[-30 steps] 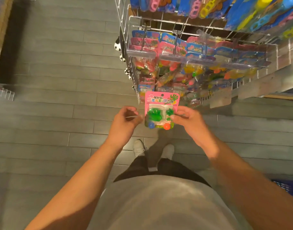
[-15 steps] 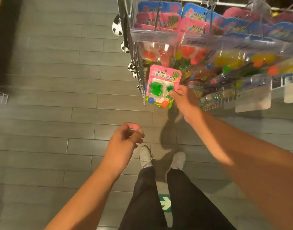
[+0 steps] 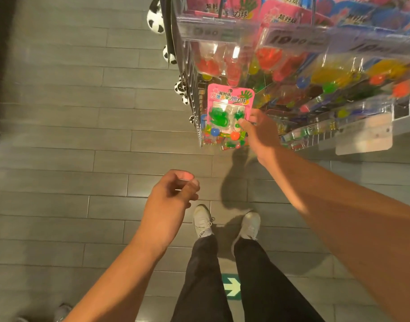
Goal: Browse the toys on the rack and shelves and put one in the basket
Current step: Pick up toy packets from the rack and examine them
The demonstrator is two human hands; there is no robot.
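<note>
1. Grey plank flooring (image 3: pixel 59 135) runs under the whole scene; a green arrow marker (image 3: pixel 231 287) is fixed to it between the person's legs, behind the white shoes (image 3: pixel 202 221).
2. At upper right stands a wire rack (image 3: pixel 187 73) with clear price-tag holders (image 3: pixel 213 31) in front and rows of blister-packed toys hanging from its pegs. Black-and-white plush balls (image 3: pixel 155 17) show along its left edge.
3. The task item, a pink-carded toy pack (image 3: pixel 229 108) with green hand shapes and small coloured balls, is against the lower left corner of the rack, in front of other packs hanging there.
4. The right hand (image 3: pixel 259 133) pinches the pack at its right edge, thumb on the front face, remaining fingers behind the card.
5. The left hand (image 3: pixel 171 196) hangs lower, well apart from the pack, fingers loosely curled and holding nothing.
6. Change since one second ago: both hands held the pack near the body; the left hand has released it and the right arm has extended, carrying the pack to the rack.
7. Assessment: the pack is probably being returned to its peg, so browsing continues. No basket is in view, and no toy has been placed in one.
</note>
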